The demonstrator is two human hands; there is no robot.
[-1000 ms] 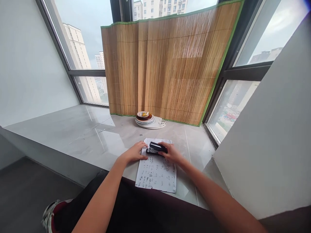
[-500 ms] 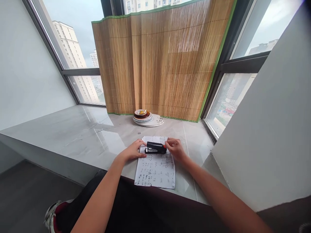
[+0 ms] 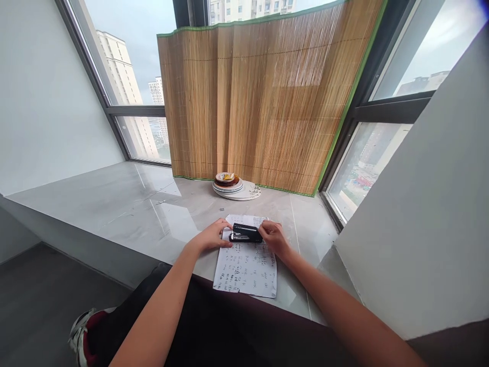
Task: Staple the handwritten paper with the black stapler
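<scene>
A black stapler (image 3: 246, 233) lies across the upper part of a sheet of paper (image 3: 246, 278) covered in handwriting, a silvery metal strip showing along it. Around its left end, my left hand (image 3: 212, 235) has the thumb at the lower corner and a finger at the upper one. My right hand (image 3: 273, 236) is closed at the stapler's right end, with its fingertips bent inward. Whatever sits right under those fingertips is hidden.
Beyond the paper, a stack of small plates (image 3: 228, 184) rests on a white oval board (image 3: 250, 190). A bamboo blind (image 3: 252, 112) stands behind it against the window. The tiled ledge (image 3: 126, 204) ends at a front edge above my legs.
The view has shifted slightly. A small red bit at my right fingertips has gone out of sight. Both hands stay at the stapler's ends.
</scene>
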